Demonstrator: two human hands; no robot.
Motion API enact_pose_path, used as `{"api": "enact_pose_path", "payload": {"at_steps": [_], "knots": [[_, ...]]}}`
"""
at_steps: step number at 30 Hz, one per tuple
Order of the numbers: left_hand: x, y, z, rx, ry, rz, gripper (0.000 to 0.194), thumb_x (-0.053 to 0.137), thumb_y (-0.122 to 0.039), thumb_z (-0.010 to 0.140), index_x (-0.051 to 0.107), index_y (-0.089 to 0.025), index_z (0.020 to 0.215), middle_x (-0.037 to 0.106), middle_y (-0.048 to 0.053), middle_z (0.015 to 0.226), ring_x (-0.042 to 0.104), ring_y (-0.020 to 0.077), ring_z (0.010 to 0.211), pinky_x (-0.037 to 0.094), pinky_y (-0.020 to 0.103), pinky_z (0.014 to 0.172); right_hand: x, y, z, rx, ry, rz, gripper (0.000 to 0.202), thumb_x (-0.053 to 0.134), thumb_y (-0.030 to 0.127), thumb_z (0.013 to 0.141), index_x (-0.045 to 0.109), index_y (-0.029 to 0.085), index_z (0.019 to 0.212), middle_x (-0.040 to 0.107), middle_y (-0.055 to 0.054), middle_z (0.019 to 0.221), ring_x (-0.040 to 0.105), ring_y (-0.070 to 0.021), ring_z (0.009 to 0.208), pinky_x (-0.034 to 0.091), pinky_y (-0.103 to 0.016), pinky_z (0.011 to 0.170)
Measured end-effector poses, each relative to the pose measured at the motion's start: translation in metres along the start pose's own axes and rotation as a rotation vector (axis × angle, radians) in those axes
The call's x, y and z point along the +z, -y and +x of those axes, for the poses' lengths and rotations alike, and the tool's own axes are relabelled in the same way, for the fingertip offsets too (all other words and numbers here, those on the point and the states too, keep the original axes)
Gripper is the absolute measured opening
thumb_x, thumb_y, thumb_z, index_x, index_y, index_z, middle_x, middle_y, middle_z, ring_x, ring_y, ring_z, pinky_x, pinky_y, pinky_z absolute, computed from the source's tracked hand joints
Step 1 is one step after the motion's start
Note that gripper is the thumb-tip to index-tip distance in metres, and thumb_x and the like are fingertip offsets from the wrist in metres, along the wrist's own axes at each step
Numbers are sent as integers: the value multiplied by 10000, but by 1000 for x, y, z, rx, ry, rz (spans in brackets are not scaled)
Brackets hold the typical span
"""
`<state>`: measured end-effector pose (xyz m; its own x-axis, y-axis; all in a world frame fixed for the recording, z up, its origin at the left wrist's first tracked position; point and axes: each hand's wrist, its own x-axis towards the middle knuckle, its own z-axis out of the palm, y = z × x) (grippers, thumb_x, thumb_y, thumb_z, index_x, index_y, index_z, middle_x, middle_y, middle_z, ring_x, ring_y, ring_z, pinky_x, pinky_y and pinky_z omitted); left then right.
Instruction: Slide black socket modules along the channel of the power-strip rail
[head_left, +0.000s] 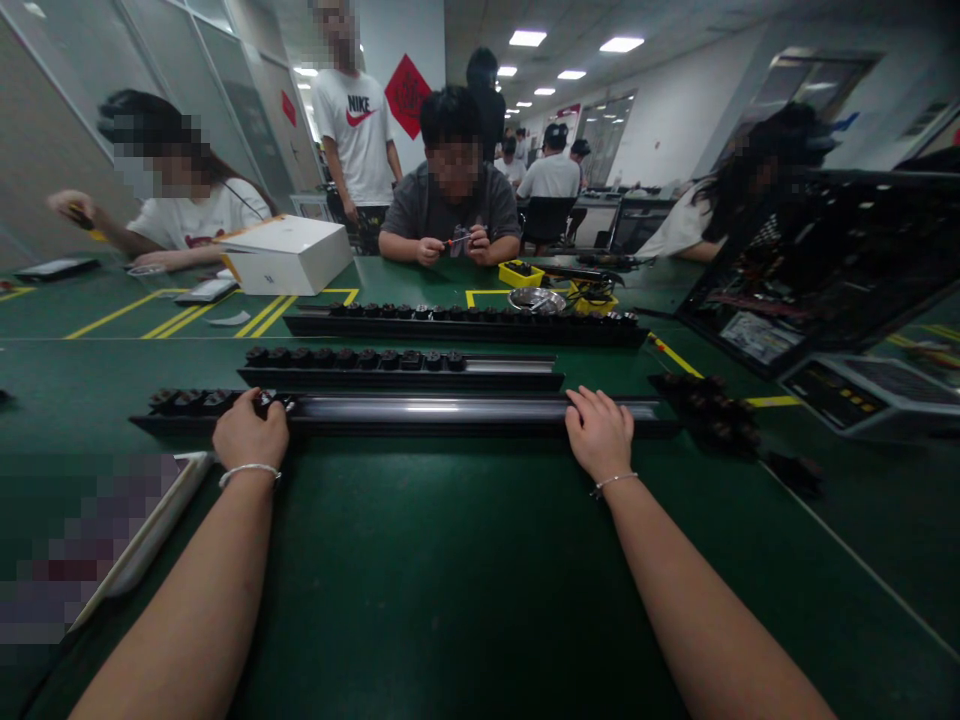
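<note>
A long black rail (420, 410) with a shiny metal channel lies crosswise on the green table in front of me. Several black round socket modules (186, 400) sit in its left end. My left hand (251, 430) is closed over the rightmost of these modules, its fingers curled and partly hiding the piece. Toward the rail's right end, my right hand (602, 432) grips across it, fingers over the top and thumb at the near side. Behind it lie a shorter rail (510, 378), partly filled with modules, and a longer rail (465, 328) lined with them.
Loose black modules (712, 415) are piled at the right, near a grey device (877, 390) and a large open black panel (840, 260). A white box (289, 255), yellow bin (521, 274) and metal bowl (536, 299) stand farther back. A co-worker (454, 200) sits opposite, holding a screwdriver.
</note>
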<state>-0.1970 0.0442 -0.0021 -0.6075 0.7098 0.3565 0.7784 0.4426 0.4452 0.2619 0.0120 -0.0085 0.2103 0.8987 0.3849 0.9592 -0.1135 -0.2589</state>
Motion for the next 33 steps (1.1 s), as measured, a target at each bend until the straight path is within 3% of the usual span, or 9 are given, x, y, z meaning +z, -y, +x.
{"api": "enact_pose_path", "payload": {"at_steps": [22,33], "knots": [[0,-2,-5,45,25,31,492,488,-422,788,575,-177,1206,663,157,1099,595,328,1022,429,455,884,-1,-3,1,-5,26,10,458,287,350,900,567,233,1243,524,-43,1338,376,-238,1270,203,-491,1063],[2,-3,-8,58,45,-14,468,485,-453,781,594,-218,1171,663,112,1120,561,281,1104,254,469,1071,-4,-1,1,6,43,9,468,269,363,908,561,227,1248,513,-40,1349,367,-234,1282,194,-491,1067]]}}
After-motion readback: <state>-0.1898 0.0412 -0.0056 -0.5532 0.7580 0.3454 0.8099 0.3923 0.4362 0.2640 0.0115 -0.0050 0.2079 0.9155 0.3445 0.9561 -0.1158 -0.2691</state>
